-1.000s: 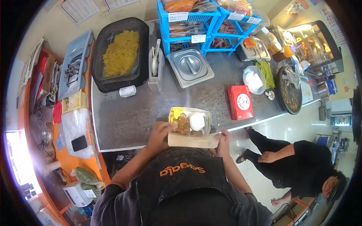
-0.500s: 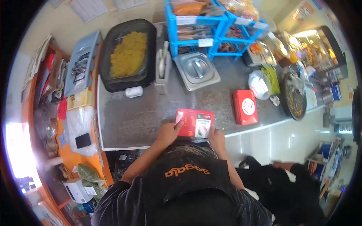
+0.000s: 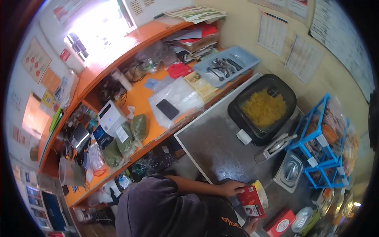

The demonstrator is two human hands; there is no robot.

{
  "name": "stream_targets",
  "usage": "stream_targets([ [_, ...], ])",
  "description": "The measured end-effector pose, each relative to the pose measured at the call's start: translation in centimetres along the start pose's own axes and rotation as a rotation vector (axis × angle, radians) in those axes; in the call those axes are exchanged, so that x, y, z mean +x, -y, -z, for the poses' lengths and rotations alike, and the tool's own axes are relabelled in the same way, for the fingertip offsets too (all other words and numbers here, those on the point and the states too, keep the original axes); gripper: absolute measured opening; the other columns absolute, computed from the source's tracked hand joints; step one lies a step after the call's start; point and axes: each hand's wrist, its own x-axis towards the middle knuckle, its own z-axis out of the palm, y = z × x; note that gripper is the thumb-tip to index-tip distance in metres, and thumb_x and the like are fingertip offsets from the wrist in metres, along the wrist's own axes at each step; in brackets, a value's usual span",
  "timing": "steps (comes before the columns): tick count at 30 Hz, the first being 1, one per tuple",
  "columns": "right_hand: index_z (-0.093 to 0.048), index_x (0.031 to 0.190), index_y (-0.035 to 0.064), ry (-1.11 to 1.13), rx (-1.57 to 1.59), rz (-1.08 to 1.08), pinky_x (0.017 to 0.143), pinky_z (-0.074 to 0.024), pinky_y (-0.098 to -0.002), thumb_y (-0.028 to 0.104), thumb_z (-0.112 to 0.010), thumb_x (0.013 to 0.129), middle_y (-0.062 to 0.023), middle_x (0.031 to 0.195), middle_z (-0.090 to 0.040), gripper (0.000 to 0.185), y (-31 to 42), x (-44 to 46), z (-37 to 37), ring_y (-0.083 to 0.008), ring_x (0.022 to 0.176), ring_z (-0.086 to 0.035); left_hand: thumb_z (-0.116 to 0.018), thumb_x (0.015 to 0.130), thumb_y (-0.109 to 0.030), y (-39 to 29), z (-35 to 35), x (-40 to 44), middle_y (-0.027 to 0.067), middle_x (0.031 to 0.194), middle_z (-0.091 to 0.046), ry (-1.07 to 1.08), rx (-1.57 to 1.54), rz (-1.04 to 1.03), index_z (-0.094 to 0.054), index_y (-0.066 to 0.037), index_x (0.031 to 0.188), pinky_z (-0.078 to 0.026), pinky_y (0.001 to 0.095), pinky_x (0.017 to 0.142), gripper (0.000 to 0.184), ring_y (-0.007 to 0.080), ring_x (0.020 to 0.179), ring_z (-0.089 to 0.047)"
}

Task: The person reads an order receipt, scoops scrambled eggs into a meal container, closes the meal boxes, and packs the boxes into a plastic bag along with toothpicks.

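Observation:
A food box with a red printed lid (image 3: 251, 201) is at the counter's near edge, its lid partly raised. A strip of yellow and a pale inner wall show behind the lid. My left hand (image 3: 233, 188) grips one end of the lid, fingers wrapped on its edge. At the opposite end, my right hand (image 3: 250, 225) holds the lower edge, with most of it low in the view. Close by on the counter lies a closed red box (image 3: 280, 223) with a white round logo.
A black pan of yellow food (image 3: 262, 108), a lidded steel container (image 3: 289, 172) and blue racks (image 3: 321, 148) stand on the counter. The orange shelf (image 3: 158, 126) holds a phone (image 3: 167, 109), a cutlery tray (image 3: 227, 65), green bags (image 3: 126, 138) and a white device (image 3: 111, 118).
First the box was open, showing rice and other food, then its red lid lay over it. Now the view has swung left, and the lid appears partly raised. The other person is out of view.

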Motion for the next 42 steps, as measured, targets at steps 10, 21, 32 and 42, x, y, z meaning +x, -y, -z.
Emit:
stream_targets([
  [10,-0.047,0.13,-0.0031,-0.047,-0.063,-0.031,0.098,-0.0348,-0.0361,0.043,-0.048,0.099,-0.0098,0.126,-0.049,0.056,-1.1,1.3,-1.3,-0.0235,0.117,-0.042,-0.054,0.095,-0.027,-0.8,-0.8,0.9,0.0166,0.086,-0.07,-0.018,0.148,0.25,-0.064,-0.002,0.113,-0.052,0.0366,0.078,0.032,0.0293,0.086,-0.069],
  [21,-0.037,0.144,-0.0004,0.336,0.424,-0.457,0.114,-0.0237,-0.0403,0.05,-0.051,0.096,-0.0085,0.148,-0.039,0.071,-6.3,1.2,-1.3,-0.0283,0.139,-0.029,-0.074,0.084,-0.022,-2.2,3.0,-2.4,0.0196,0.121,-0.06,-0.207,-0.368,0.514,-0.052,0.002,0.13,-0.047,0.0365,0.094,0.056,0.0257,0.112,-0.059],
  [32,-0.068,0.088,-0.0079,0.336,-0.058,-0.124,0.06,-0.0446,-0.0346,0.052,-0.055,0.094,-0.0094,0.073,-0.067,0.062,-1.0,2.3,-3.7,-0.0136,0.068,-0.058,-0.058,0.089,-0.05,0.9,4.2,-4.3,0.0168,0.087,-0.07,-0.263,-0.001,0.651,-0.072,0.0,0.096,-0.05,0.0379,0.076,0.052,0.0274,0.084,-0.067],
  [42,-0.064,0.079,-0.0059,0.363,-0.627,0.029,0.053,-0.0421,-0.0464,0.034,-0.053,0.095,-0.0277,0.067,-0.06,0.045,4.5,1.7,-5.5,-0.0346,0.055,-0.06,-0.073,0.077,-0.029,1.2,5.5,-2.7,0.0206,0.114,-0.062,-0.466,0.507,0.007,-0.066,-0.002,0.111,-0.046,0.0426,0.094,0.044,0.0344,0.106,-0.059],
])
